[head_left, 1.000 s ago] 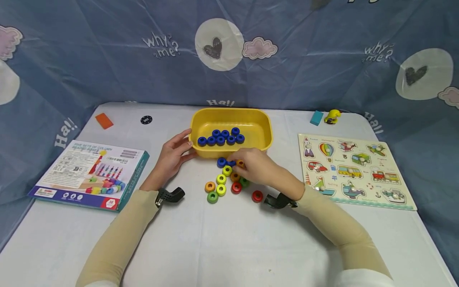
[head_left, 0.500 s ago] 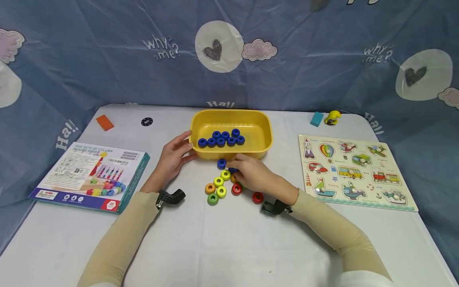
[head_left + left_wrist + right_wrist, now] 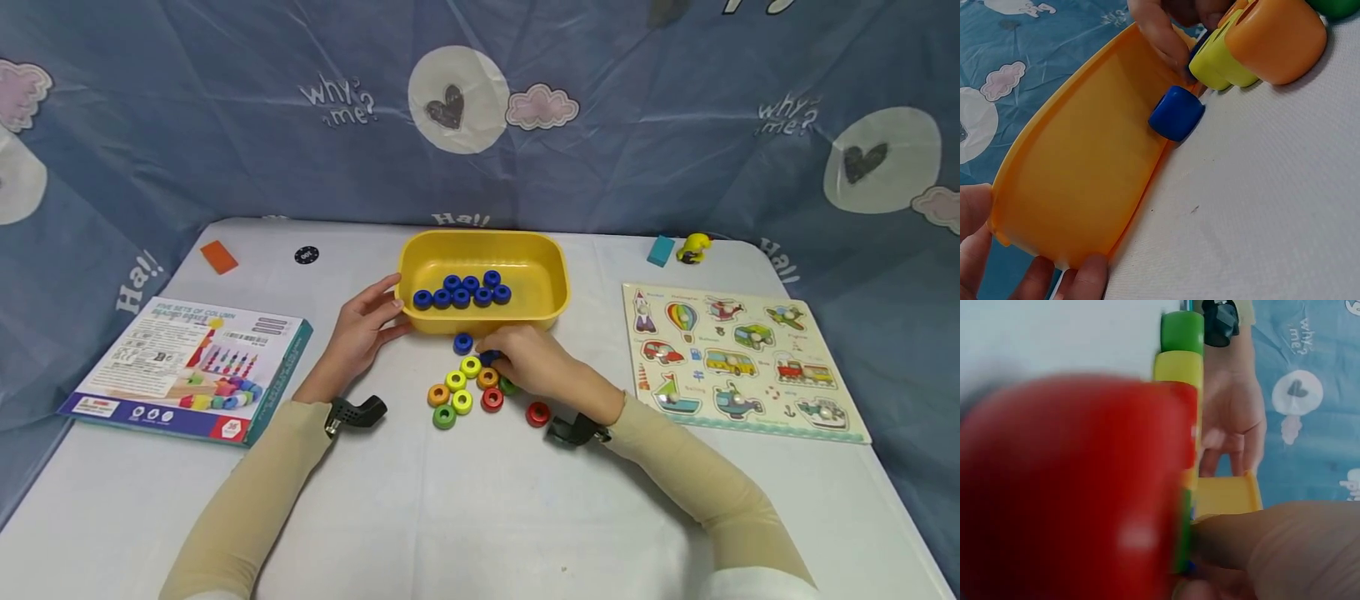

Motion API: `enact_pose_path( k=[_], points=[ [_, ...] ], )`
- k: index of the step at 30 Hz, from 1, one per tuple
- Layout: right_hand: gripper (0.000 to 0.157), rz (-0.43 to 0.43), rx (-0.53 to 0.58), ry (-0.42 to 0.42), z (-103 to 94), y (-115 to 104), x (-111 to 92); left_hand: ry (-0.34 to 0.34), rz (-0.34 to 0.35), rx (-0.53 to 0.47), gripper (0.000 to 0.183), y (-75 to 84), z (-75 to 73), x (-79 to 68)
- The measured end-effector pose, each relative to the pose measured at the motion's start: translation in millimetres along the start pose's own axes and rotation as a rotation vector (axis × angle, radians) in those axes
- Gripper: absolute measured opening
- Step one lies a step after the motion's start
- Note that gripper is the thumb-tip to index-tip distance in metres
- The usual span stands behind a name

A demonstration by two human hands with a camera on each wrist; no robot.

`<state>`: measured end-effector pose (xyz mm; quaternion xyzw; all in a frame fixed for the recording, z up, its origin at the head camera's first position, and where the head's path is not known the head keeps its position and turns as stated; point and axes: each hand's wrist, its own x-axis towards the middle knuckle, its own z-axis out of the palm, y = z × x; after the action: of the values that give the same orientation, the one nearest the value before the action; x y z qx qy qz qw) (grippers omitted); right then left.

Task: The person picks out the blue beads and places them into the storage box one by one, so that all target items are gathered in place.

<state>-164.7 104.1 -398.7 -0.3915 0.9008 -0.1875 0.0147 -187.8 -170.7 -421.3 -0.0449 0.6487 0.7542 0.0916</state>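
Note:
A yellow plastic tub (image 3: 483, 320) holds several blue ring beads (image 3: 462, 297) in its left half. At its left end my left hand (image 3: 363, 321) grips the wall; in the left wrist view the thumb is at the rim and fingertips (image 3: 1089, 275) are at the lower side. My right hand (image 3: 532, 358) is just in front of the tub, fingers pointing down and pinching a blue bead (image 3: 490, 357) that they partly hide. Another blue bead (image 3: 462, 343) lies left of those fingertips, close to the tub's front wall.
Nearer me lie yellow beads (image 3: 462, 402), orange beads (image 3: 438, 395), green beads (image 3: 444, 417) and red beads (image 3: 537, 414). A toy box (image 3: 187, 367) is at left, a picture puzzle board (image 3: 742, 362) at right. Further back are a black chip (image 3: 307, 255) and a yellow figurine (image 3: 693, 248).
My right hand has drawn slightly back from the tub, staying at the blue bead. Some yellow beads have shifted toward me and left. The left hand stays on the tub.

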Motion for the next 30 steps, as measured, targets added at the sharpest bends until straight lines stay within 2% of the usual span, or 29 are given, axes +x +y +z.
enact_pose_path(
  k=[3, 7, 11, 15, 18, 21, 24, 30],
  points=[
    [0.026, -0.034, 0.037, 0.021, -13.2, -4.6, 2.7, 0.003, -0.001, 0.003, 0.051, 0.1, -1.0, -0.2],
    [0.026, -0.045, 0.117, 0.090, -42.9, -4.8, 13.1, 0.002, -0.003, 0.002, 0.051, 0.5, -1.2, 0.0],
    [0.026, 0.061, 0.136, 0.169, -61.7, 17.2, 33.7, 0.001, -0.002, -0.004, 0.051, 0.8, -0.2, 0.1],
    [0.027, 0.205, 0.087, 0.170, -57.7, 48.8, 54.0, 0.007, -0.009, -0.002, 0.052, 0.4, 0.6, -0.6],
    [0.028, 0.285, 0.021, 0.113, -46.9, 65.0, 63.1, 0.008, -0.014, 0.002, 0.051, -0.9, 0.9, -0.2],
    [0.029, 0.343, -0.029, 0.047, -38.4, 71.7, 68.2, 0.007, -0.010, 0.002, 0.051, -1.4, 1.0, 0.7],
    [0.030, 0.375, -0.037, 0.006, -34.7, 73.1, 71.4, 0.004, 0.001, 0.003, 0.051, -1.1, 1.1, 1.5],
    [0.037, 0.364, -0.038, -0.030, -33.3, 72.3, 73.0, 0.009, 0.005, 0.002, 0.051, -1.6, -0.6, 1.9]
  ],
)
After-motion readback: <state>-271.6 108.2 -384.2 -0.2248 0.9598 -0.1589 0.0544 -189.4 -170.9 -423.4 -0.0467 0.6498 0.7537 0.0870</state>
